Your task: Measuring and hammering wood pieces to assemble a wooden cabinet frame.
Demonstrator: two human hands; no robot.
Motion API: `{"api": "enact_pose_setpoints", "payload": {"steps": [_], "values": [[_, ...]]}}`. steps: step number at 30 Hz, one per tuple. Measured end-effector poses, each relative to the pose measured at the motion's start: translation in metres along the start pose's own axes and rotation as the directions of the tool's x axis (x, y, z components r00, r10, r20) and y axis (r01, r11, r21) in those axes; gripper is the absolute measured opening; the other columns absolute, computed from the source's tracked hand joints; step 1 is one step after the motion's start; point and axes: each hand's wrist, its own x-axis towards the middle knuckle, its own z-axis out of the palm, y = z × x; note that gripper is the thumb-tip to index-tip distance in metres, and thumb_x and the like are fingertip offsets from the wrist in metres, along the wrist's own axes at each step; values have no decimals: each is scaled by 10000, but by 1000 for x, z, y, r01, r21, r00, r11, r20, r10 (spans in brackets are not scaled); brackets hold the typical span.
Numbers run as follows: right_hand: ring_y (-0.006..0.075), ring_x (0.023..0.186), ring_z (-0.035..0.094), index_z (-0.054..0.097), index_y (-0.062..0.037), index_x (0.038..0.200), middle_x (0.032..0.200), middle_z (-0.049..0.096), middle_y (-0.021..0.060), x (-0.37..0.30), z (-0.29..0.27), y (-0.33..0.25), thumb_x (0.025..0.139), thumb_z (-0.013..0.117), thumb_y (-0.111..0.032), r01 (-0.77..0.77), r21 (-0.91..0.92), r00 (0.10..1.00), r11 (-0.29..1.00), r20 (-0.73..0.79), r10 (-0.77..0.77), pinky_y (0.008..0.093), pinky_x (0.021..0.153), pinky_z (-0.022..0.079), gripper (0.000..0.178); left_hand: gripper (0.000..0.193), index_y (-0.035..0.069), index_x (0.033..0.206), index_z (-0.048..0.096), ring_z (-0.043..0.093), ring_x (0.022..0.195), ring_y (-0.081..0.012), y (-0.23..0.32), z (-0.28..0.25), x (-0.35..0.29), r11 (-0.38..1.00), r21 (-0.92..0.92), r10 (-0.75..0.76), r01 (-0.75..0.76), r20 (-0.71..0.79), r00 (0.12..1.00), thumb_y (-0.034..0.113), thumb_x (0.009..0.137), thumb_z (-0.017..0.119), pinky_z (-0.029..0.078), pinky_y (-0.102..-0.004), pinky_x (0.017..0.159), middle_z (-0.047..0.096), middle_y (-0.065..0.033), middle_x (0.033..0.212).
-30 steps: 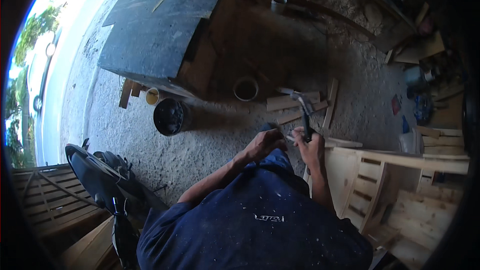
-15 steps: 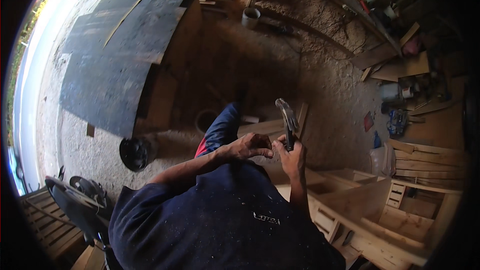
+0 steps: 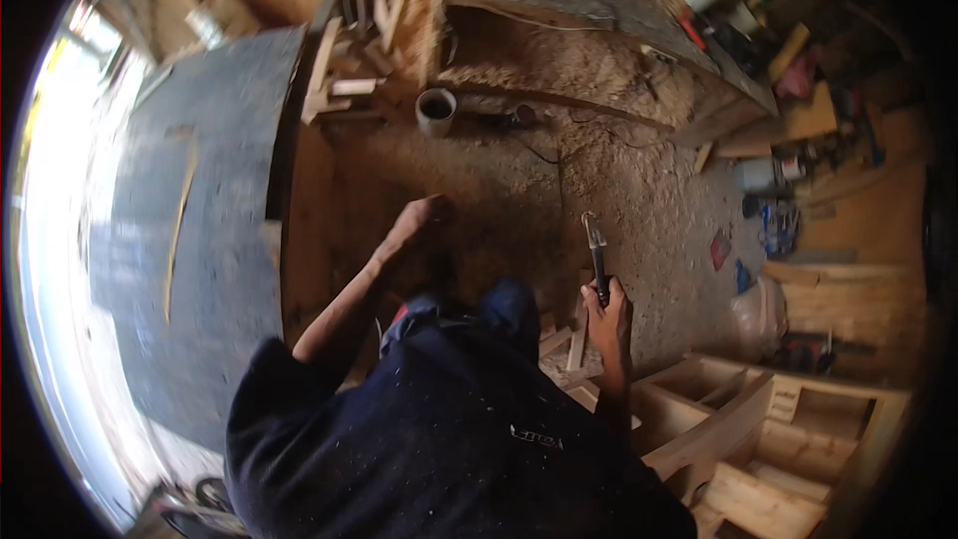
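Note:
In my right hand (image 3: 609, 309) is a claw hammer (image 3: 599, 258), gripped by its dark handle. Its metal head points away from me, over the littered floor. My left hand (image 3: 427, 213) is held forward and apart from the hammer. Its fingers are curled closed, and whatever they may hold is hidden from me. Pale wooden boards (image 3: 579, 337) lie low beneath my right forearm. Beyond my left hand stands a grey bucket (image 3: 436, 112).
At left is a large dark sheet-topped table (image 3: 225, 230). A wooden frame with compartments (image 3: 778, 439) stands at lower right. Wood shavings (image 3: 609, 70) pile up at the back beside scrap lumber (image 3: 349, 87). A blue tool (image 3: 779, 228) and a clear bag (image 3: 758, 311) sit to the right.
My hands, close together before, are now apart. The left one has moved forward and left; the right one has shifted slightly right with the hammer. The view has turned and moved.

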Motion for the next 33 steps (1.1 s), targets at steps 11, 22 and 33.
{"api": "enact_pose_setpoints", "payload": {"steps": [11, 22, 33], "values": [[109, 488, 579, 575, -92, 1022, 766, 595, 17, 186, 5, 0, 1019, 622, -233, -442, 505, 880, 741, 84, 467, 255, 405, 412, 149, 420, 65, 925, 738, 730, 843, -350, -266, -29, 16, 586, 790, -414, 179, 102, 904, 466, 920, 618, 542, -449, 698, 736, -194, 916], [112, 550, 597, 610, -64, 1097, 840, 621, 33, 437, -133, 80, 1026, 616, -245, -431, 453, 887, 780, 52, 460, 257, 435, 429, 194, 408, 81, 974, 740, 739, 870, -326, -219, 153, 193, 646, 463, -744, 607, 204, 636, 459, 958, 584, 569, -429, 738, 742, -179, 973], [124, 704, 650, 646, -86, 1136, 863, 652, 9, 707, -284, 132, 998, 652, -263, -293, 563, 891, 773, -133, 435, 275, 491, 469, 225, 358, 76, 1081, 706, 737, 850, -271, -196, 199, 480, 853, 138, -521, 504, 158, 839, 404, 991, 595, 577, -397, 717, 744, -133, 995]]}}
